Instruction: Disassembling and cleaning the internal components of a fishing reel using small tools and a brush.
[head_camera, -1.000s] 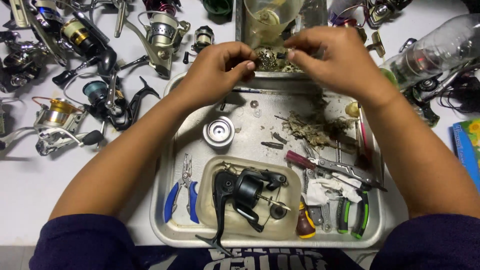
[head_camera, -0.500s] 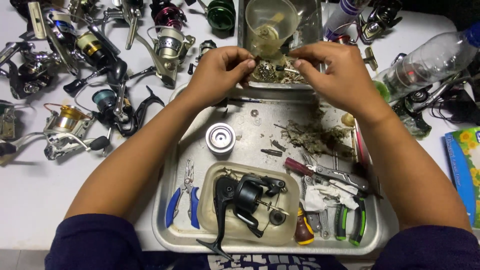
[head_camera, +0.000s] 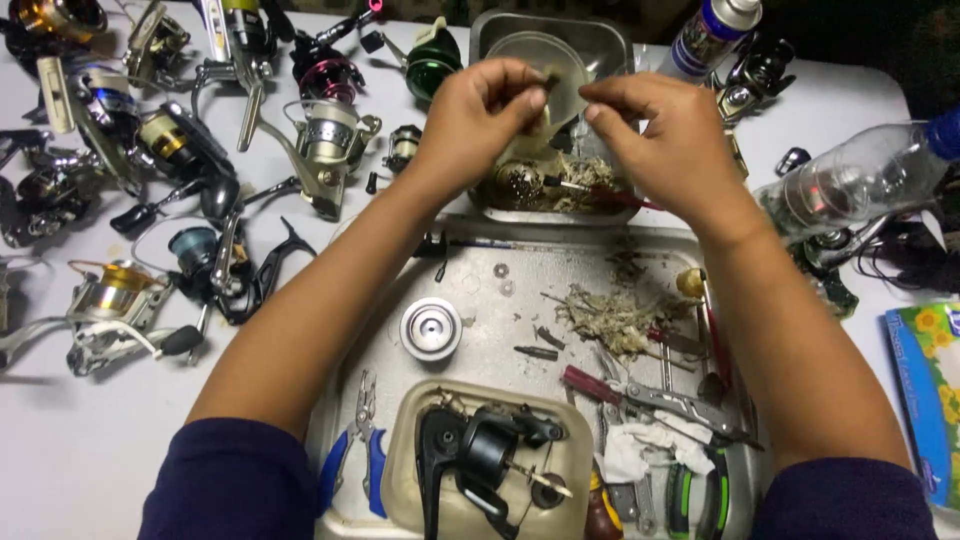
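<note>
My left hand (head_camera: 478, 118) and my right hand (head_camera: 662, 132) are raised side by side over a small steel pan (head_camera: 552, 196) at the far end of the table. The left fingertips pinch a small dark part (head_camera: 547, 80); the right fingertips hover close beside it, curled, and whether they hold anything is unclear. The pan holds dirty metal parts and a thin red-handled tool (head_camera: 605, 194). Behind it stands a clear plastic cup (head_camera: 548, 62). Nearer me, a large steel tray (head_camera: 470, 300) carries a silver spool (head_camera: 431, 327), a clump of greyish debris (head_camera: 615, 315) and a black fishing reel (head_camera: 480, 455) in a beige dish (head_camera: 400, 470).
Several fishing reels (head_camera: 150, 200) lie spread over the white table at left. A spray can (head_camera: 712, 35) stands at the back, a clear plastic bottle (head_camera: 860, 180) lies at right, and a tissue pack (head_camera: 925, 395) sits by the right edge. Blue-handled pliers (head_camera: 352, 455) and other tools rest in the tray.
Both hands have lifted up from the small pan's contents and now hold a small part above it. The camera view has shifted slightly.
</note>
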